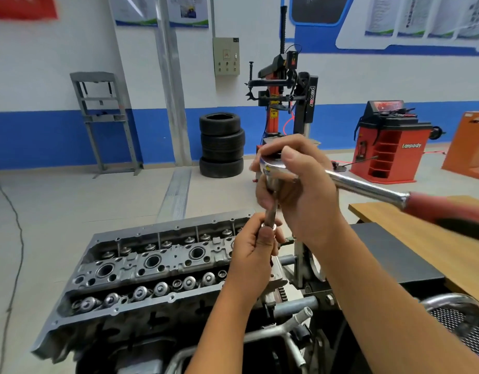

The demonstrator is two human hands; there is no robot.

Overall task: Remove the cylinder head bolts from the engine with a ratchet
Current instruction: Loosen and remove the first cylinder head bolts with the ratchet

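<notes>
The engine's cylinder head [141,271] lies open on a stand, with valve springs and spark plug wells exposed. Above its right end I hold a chrome ratchet [367,188] with a red grip that runs off to the right. My right hand [300,190] wraps the ratchet's head. A long bolt [270,211] hangs down from the socket under the ratchet head. My left hand [257,249] pinches the lower end of that bolt, just above the cylinder head.
A wooden table [427,233] and a dark bench stand to the right. The engine stand's grey tubes [292,306] sit under my arms. Across the floor are stacked tyres [222,144], a tyre changer [284,95], a red wheel balancer [386,147] and a grey press frame [103,117].
</notes>
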